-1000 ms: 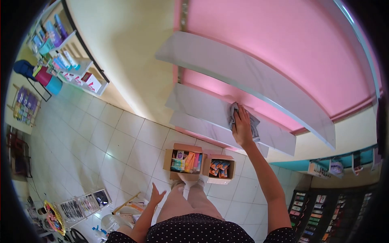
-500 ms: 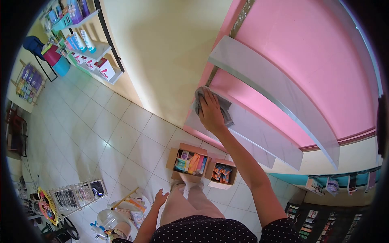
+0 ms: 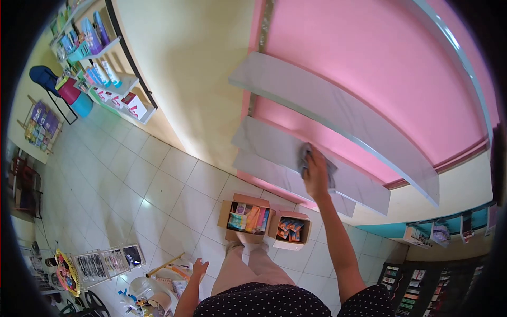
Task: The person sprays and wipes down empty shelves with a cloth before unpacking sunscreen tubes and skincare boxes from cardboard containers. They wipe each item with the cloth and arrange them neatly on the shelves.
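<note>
My right hand (image 3: 317, 171) presses a grey cloth (image 3: 331, 171) against the middle shelf (image 3: 269, 138), its fingers closed over the cloth. That shelf is light grey with faint marbling and is fixed to a pink wall panel (image 3: 380, 68). Above it runs a longer upper shelf (image 3: 327, 100), and a lower shelf (image 3: 269, 168) shows beneath. Down at my left side hangs my left hand (image 3: 199, 268), holding nothing, its fingers loosely apart. It is nearest to a stool (image 3: 150, 290) crowded with small goods.
Two cardboard boxes stand on the tiled floor by my feet: an open box (image 3: 226, 214) of colourful packets and a smaller box (image 3: 290, 245) of orange-and-blue packs. Stocked wall shelves (image 3: 124, 87) are at upper left. A display rack (image 3: 108, 264) stands lower left.
My right hand has slid the cloth rightward along the middle shelf, away from its left end. The view has shifted slightly. My left hand still hangs at my side.
</note>
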The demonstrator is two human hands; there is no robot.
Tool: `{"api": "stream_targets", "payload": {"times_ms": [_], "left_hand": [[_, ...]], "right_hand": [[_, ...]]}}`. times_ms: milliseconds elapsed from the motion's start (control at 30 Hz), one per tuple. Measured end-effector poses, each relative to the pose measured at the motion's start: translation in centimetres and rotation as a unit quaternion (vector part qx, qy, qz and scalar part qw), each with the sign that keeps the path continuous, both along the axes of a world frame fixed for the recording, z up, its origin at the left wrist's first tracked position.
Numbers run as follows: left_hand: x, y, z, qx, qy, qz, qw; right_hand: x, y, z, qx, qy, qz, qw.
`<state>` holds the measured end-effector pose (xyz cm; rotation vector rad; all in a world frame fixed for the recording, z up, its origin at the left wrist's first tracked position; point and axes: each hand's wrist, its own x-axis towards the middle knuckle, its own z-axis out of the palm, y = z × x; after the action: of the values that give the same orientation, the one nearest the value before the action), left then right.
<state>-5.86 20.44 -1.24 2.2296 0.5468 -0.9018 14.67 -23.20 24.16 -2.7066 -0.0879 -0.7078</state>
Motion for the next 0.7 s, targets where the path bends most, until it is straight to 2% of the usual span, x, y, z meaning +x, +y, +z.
{"api": "stream_targets", "payload": {"times_ms": [267, 400, 500, 700], "left_hand": [[0.5, -1.3, 0.2, 0.006, -0.005, -0.059, 0.998], [2.1, -2.9, 1.2, -0.001, -0.029, -0.094, 0.995], [2.7, -4.2, 2.1, -0.012, -0.042, -0.096, 0.994], [1.5, -3.3, 1.7, -0.016, -0.047, -0.075, 0.996]], "right_hand": [[-12.7, -14.1, -1.3, -0.030, 0.029, -0.269, 0.962], [-12.0, -15.7, -2.7, -0.063, 0.026, -0.342, 0.937], [-8.5, -13.3, -3.3, -0.051, -0.019, -0.279, 0.959], [-0.1, -2.7, -2.6, -0.027, -0.044, -0.197, 0.979]]}}
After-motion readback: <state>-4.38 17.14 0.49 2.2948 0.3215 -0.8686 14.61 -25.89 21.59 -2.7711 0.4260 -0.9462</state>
